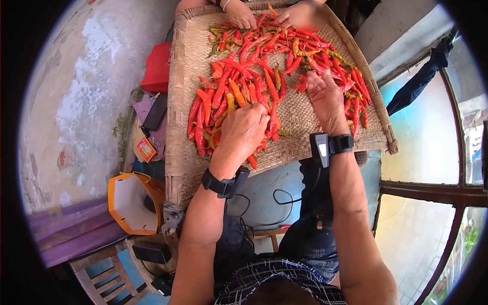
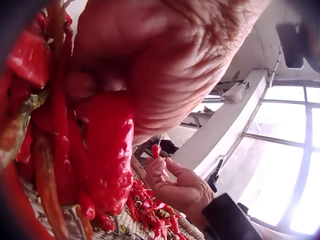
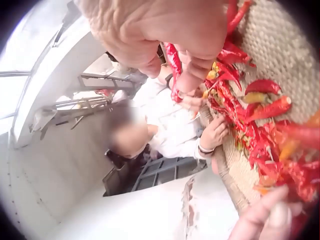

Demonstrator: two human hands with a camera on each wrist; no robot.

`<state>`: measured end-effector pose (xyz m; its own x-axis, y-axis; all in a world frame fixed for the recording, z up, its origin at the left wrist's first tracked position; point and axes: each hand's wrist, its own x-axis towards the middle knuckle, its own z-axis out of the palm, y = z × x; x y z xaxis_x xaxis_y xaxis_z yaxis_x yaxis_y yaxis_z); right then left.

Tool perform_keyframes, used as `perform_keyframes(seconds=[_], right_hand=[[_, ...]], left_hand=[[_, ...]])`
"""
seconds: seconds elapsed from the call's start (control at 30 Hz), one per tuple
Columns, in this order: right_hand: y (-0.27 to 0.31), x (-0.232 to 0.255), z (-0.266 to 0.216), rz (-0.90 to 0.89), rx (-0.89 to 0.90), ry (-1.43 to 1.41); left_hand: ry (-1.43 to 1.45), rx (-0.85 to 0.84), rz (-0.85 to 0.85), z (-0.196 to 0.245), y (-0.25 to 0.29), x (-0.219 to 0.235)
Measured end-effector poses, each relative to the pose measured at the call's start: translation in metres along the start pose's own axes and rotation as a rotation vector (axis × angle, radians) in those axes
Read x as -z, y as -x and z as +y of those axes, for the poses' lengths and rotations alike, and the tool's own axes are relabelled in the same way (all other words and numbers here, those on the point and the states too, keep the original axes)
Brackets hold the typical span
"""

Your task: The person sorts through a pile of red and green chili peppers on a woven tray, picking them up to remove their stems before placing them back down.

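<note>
Red chili peppers (image 1: 218, 94), with some orange and yellowish ones, lie heaped on a woven tray (image 1: 297, 119). My left hand (image 1: 241, 129) is over the near part of the left heap, its fingers curled down among the chilies. In the left wrist view, a glossy red chili (image 2: 110, 155) runs up into the curled fingers of that hand, which partly hide it. At the right heap, my right hand (image 1: 327, 99) is raised a little, palm turned inward. Between its thumb and fingers it pinches a slim, wrinkled red chili (image 3: 175, 72).
Across the tray, another person's hands (image 1: 240, 14) are among the far chilies. The tray's raised rim (image 1: 175, 101) runs along the left. Red and purple bags (image 1: 157, 68) lie beside it, with an orange-edged container (image 1: 133, 203) below. Windows (image 1: 422, 127) stand on the right.
</note>
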<state>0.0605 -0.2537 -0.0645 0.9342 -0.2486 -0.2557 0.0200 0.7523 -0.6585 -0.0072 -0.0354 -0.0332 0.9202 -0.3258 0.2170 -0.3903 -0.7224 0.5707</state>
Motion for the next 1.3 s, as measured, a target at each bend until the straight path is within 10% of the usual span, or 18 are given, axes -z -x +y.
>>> perform_keyframes(seconds=[0.03,0.13,0.3,0.53,1.0,1.3], right_hand=[[-0.002,-0.002,0.003,-0.006,0.001,0.004],[-0.025,0.013,0.030,-0.312,0.349,1.456],[-0.020,-0.039,0.055,-0.267,0.383,2.038],[-0.050,-0.060,0.076,-0.345,0.397,2.138],[0.042,-0.027,0.027,-0.495,0.584,1.295],[0.066,-0.023,0.046,-0.538,0.139,0.520]], left_hand=[[-0.021,0.008,-0.006,0.001,-0.001,0.000],[-0.069,-0.005,-0.030,0.002,0.000,-0.002],[-0.080,-0.018,-0.050,0.004,0.004,-0.004],[-0.100,0.012,-0.102,0.007,0.004,-0.004],[0.022,0.071,-0.019,0.000,0.006,-0.006],[0.385,0.097,0.136,0.002,0.003,-0.008]])
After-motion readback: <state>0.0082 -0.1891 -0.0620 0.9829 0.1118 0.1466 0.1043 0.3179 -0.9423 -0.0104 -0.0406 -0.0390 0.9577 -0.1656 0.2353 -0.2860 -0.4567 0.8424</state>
